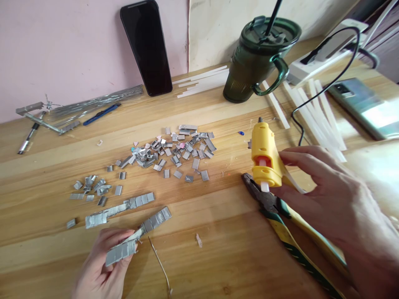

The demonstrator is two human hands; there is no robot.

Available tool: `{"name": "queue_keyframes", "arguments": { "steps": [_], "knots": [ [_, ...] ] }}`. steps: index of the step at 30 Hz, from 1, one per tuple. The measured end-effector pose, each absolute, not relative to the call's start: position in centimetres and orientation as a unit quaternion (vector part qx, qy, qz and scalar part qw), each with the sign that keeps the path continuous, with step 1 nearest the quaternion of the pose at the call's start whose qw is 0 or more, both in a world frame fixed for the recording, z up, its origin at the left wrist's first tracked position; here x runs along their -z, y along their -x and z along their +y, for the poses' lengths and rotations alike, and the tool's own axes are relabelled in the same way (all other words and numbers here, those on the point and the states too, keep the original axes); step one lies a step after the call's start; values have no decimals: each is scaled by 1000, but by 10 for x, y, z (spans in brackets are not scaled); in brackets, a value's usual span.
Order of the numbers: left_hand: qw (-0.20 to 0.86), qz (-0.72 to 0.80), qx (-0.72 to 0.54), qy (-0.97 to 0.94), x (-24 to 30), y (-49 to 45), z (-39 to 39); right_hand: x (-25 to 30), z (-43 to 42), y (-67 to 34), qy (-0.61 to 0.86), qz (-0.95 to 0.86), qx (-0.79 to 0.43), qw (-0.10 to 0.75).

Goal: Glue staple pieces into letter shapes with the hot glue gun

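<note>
At the lower left, my left hand [102,265] pinches a strip covered with grey metal pieces [157,219], its far end pointing up and right. A similar metal-covered strip [116,209] lies on the table just beyond it. My right hand [321,182] has its fingers closed on the handle of a yellow hot glue gun [264,153]. A white glue stick [264,187] pokes out of the gun's rear, and its dark nozzle points away from me. Beneath the gun and my right hand lie pliers [268,199] with green and yellow handles.
Small grey metal clips [174,151] are scattered mid-table. A black phone [146,47] leans against the wall beside white glue sticks [202,83]. Farther right stand a green mug [258,58] and a power strip [318,62]. A blue cutter [101,114] and thin wires [99,101] lie at left.
</note>
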State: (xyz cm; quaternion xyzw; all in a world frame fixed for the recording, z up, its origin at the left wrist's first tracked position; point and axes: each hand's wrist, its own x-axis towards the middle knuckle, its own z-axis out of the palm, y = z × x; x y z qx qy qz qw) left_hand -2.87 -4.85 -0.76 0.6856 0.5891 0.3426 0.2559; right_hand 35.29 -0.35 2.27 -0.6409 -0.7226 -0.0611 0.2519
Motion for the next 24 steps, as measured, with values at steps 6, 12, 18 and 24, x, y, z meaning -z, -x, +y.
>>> {"name": "queue_keyframes", "arguments": {
  "steps": [6, 12, 18, 24],
  "knots": [
    [246, 592, -339, -688, 6, 26, -49, -23, -2, -351, 639, -726, 63, 247],
    [238, 576, -337, -706, 6, 24, -45, -23, -4, -352, 641, -722, 57, 254],
    [228, 569, -353, -707, 5, 21, -46, -22, -5, -353, 640, -723, 51, 255],
    [217, 562, -355, -714, 4, 19, -45, -21, -3, -353, 640, -721, 45, 261]
  ]
}}
